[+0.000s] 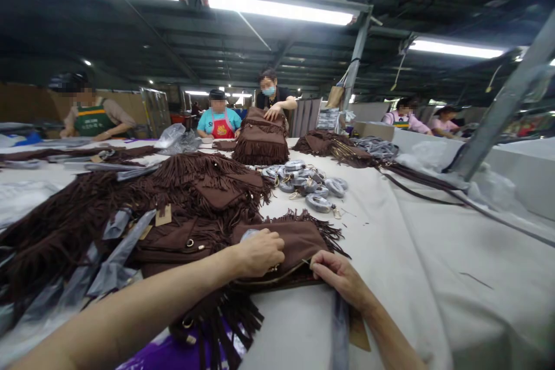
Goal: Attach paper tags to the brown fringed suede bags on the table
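A brown fringed bag (302, 238) lies flat on the white table in front of me, its zipped edge towards me. My left hand (261, 251) rests over the bag with its fingers curled closed. A bit of gold metal shows under those fingers, but what they hold is hidden. At the bag's near right edge, my right hand (336, 273) is closed in a pinch on the end of the zipper opening. Below the right hand, a plastic-wrapped strap (339, 329) and a brown paper tag (359, 332) hang down.
More fringed bags (173, 185) are piled to the left, with wrapped straps and a tag (163, 215) among them. Coiled grey-wrapped straps (318, 202) with gold clips lie beyond. Across the table a person (275, 98) handles another bag (262, 139). A metal post (505, 98) stands at right.
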A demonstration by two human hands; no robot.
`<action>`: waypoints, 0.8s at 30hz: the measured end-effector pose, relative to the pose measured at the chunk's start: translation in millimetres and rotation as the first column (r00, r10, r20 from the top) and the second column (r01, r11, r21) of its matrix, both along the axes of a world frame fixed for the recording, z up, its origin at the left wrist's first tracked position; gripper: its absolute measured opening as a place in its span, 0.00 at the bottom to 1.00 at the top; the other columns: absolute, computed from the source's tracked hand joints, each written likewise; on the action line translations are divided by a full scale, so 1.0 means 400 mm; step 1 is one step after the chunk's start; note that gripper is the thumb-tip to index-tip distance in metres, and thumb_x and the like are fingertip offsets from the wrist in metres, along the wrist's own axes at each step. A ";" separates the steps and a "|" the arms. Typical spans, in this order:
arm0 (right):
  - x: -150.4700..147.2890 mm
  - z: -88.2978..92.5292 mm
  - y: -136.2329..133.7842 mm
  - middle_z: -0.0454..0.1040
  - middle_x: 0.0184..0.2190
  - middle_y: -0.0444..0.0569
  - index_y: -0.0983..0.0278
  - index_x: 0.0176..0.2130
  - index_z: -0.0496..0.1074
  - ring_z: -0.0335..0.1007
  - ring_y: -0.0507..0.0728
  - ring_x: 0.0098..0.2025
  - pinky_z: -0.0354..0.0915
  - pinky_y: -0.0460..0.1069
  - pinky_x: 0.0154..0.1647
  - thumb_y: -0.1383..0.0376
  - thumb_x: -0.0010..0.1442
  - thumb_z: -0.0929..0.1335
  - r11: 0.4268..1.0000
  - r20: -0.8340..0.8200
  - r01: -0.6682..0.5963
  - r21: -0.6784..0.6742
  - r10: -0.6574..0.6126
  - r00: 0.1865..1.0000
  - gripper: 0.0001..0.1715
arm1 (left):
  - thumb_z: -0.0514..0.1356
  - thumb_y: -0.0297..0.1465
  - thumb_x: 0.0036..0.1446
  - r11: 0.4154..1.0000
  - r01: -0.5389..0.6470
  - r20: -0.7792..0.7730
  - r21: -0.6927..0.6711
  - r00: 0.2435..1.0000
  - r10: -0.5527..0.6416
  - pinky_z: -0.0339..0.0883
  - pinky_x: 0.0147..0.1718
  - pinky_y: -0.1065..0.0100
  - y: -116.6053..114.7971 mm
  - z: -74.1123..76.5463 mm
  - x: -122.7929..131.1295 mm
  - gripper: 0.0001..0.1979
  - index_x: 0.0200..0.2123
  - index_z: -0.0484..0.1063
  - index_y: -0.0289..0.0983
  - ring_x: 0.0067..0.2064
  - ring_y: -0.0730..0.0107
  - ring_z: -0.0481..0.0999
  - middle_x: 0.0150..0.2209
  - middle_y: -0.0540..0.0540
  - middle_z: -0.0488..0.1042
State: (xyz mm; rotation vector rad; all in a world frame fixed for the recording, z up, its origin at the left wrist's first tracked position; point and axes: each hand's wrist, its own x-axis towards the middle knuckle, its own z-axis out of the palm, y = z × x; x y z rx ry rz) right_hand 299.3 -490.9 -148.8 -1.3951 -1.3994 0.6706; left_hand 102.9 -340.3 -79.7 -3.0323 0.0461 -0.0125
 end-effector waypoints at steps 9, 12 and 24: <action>0.004 0.001 0.010 0.63 0.20 0.39 0.63 0.27 0.67 0.50 0.49 0.21 0.48 0.46 0.22 0.49 0.60 0.68 1.000 -0.166 -0.005 0.021 0.009 0.986 0.21 | 0.50 0.30 0.63 0.794 -0.298 0.230 -0.530 0.850 0.473 0.59 0.34 0.72 0.017 -0.017 0.102 0.09 0.35 0.69 0.38 0.35 0.71 0.71 0.33 0.50 0.75; -0.003 0.000 0.013 0.62 0.18 0.38 0.63 0.26 0.68 0.47 0.48 0.19 0.44 0.46 0.20 0.50 0.59 0.69 1.000 -0.186 0.020 0.024 -0.015 0.982 0.21 | 0.51 0.31 0.63 0.750 -0.377 0.249 -0.544 0.781 0.573 0.56 0.32 0.71 -0.013 -0.058 0.160 0.09 0.31 0.68 0.38 0.34 0.70 0.72 0.31 0.50 0.75; -0.009 -0.027 0.061 0.66 0.16 0.39 0.61 0.25 0.63 0.47 0.45 0.13 0.42 0.43 0.14 0.45 0.53 0.69 0.970 -0.359 0.244 -0.011 -0.232 0.904 0.24 | 0.53 0.33 0.60 0.743 -0.453 0.343 -0.494 0.684 0.645 0.53 0.30 0.69 -0.078 -0.100 0.201 0.09 0.27 0.63 0.39 0.33 0.68 0.71 0.29 0.50 0.73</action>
